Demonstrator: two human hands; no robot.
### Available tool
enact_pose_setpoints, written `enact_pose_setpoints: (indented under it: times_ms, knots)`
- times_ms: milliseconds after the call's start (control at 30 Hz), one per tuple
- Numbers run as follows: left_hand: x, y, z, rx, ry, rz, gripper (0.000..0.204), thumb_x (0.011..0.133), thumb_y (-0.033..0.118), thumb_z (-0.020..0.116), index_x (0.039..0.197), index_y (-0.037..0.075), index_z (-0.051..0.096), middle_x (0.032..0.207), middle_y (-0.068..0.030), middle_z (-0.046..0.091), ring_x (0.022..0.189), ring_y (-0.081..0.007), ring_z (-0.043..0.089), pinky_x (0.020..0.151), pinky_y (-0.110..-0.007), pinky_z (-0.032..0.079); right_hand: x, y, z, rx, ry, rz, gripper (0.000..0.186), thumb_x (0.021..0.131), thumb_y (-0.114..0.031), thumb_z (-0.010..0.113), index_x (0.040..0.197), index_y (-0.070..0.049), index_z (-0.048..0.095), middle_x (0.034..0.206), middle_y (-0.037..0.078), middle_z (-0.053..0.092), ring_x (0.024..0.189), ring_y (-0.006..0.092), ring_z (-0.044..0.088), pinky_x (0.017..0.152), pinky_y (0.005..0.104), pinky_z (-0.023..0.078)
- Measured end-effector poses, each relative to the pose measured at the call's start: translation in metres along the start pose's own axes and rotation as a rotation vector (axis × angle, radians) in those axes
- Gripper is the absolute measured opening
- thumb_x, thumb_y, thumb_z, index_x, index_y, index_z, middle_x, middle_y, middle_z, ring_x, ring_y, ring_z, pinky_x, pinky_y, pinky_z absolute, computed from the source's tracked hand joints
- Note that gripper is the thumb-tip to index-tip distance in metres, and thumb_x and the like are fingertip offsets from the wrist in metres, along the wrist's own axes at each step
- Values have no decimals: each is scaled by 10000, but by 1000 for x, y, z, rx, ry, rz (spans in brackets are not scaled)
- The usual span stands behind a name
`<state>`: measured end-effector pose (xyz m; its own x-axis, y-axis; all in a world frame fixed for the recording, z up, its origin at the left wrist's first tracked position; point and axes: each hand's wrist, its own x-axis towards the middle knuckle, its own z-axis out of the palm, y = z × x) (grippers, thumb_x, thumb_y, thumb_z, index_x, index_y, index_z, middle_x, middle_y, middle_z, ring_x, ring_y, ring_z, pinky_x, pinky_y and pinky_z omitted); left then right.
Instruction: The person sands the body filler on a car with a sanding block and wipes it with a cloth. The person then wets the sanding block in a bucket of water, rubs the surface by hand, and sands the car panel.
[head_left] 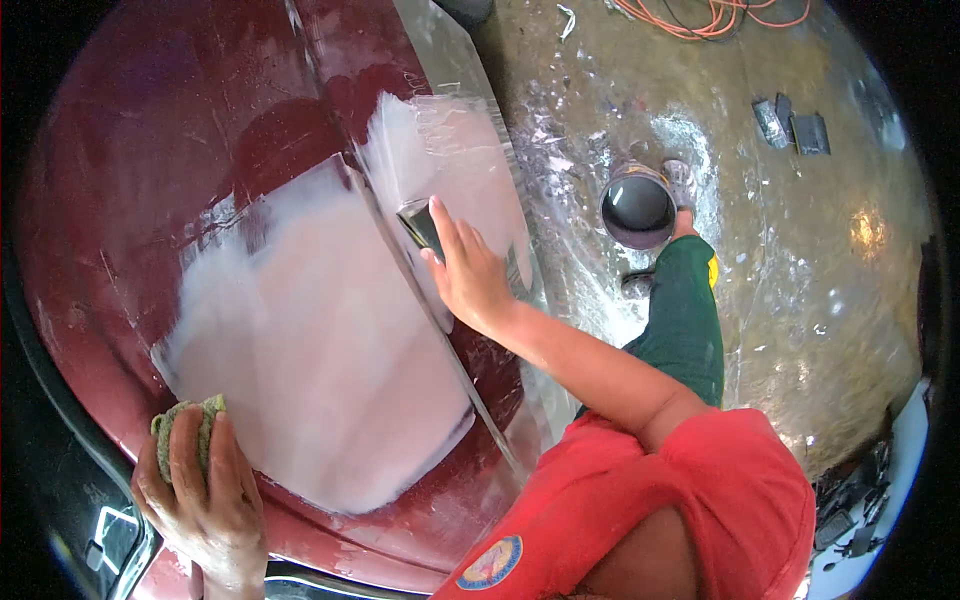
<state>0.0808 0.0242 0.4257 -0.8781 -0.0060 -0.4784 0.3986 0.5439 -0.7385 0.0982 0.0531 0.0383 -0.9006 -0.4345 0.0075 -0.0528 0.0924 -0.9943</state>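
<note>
My right hand holds a dark sanding block flat against a pale sanded patch on a maroon car panel, just right of the panel gap. Its fingers lie stretched along the block. At the lower left, my left hand is closed around a wet, greenish-grey cloth or sponge, near the panel's curved edge. Between the two hands spreads a larger pinkish-white patch with feathered edges, left of the gap. The maroon paint around it looks wet.
A dark bucket of liquid stands on the wet, splashed floor beside my feet. Clear plastic film borders the panel. An orange cord and dark flat pieces lie farther off. Car trim is at lower left.
</note>
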Motion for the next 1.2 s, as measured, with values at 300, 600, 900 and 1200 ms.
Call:
enact_pose_setpoints:
  times_ms: [300, 600, 900, 1200]
  knots:
    - [-3, -5, 0, -142, -15, -30, 301, 843, 91, 712, 1143, 116, 700, 1276, -57, 632, 1159, -319, 565, 971, -460, 466, 169, 33, -25, -72, 182, 84, 756, 957, -194, 591, 1571, -85, 163, 1153, 224, 568, 1014, 417, 592, 864, 519, 491]
    - [66, 78, 20, -848, 61, -280, 275, 788, 119, 713, 1062, 144, 703, 1190, -53, 634, 1150, -327, 564, 953, -465, 449, 95, 109, -193, -209, 90, 359, 714, 942, -191, 591, 1549, -66, 237, 1439, 287, 472, 1286, 451, 503, 1039, 471, 424]
    - [334, 97, 145, -436, 280, -148, 134, 826, 230, 655, 924, 181, 731, 1025, -31, 688, 1055, -252, 613, 867, -479, 489, -60, 207, -476, -529, 173, 342, 690, 926, -126, 539, 1545, -38, 246, 1494, 267, 424, 1335, 419, 472, 1101, 432, 369]
    - [263, 169, 199, -305, 51, 30, 177, 808, 226, 618, 920, 187, 750, 1014, -32, 693, 1061, -246, 597, 908, -446, 449, -308, 241, -570, -725, 181, 826, 727, 936, -92, 571, 1554, 8, 203, 1558, 254, 333, 1418, 380, 378, 1168, 404, 286]
